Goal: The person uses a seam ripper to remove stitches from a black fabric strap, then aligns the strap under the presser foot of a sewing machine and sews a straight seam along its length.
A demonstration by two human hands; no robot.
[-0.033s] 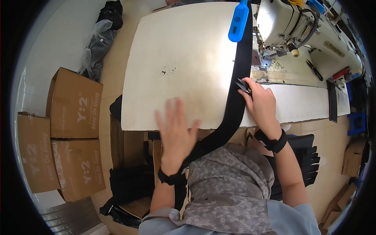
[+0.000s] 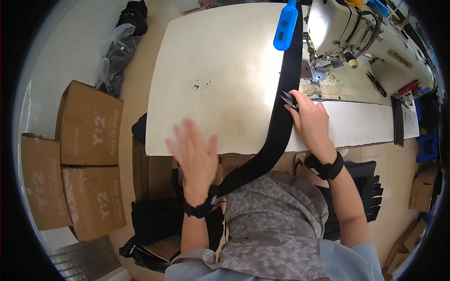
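A long black strip runs down the white table and over its near edge toward my lap. My right hand grips small dark snips, 2 blades parted above the strip. My left hand, blurred, fingers spread, holds nothing near the table's edge. Beyond stands a sewing machine; 3 cardboard boxes sit left.

Black strip across white table
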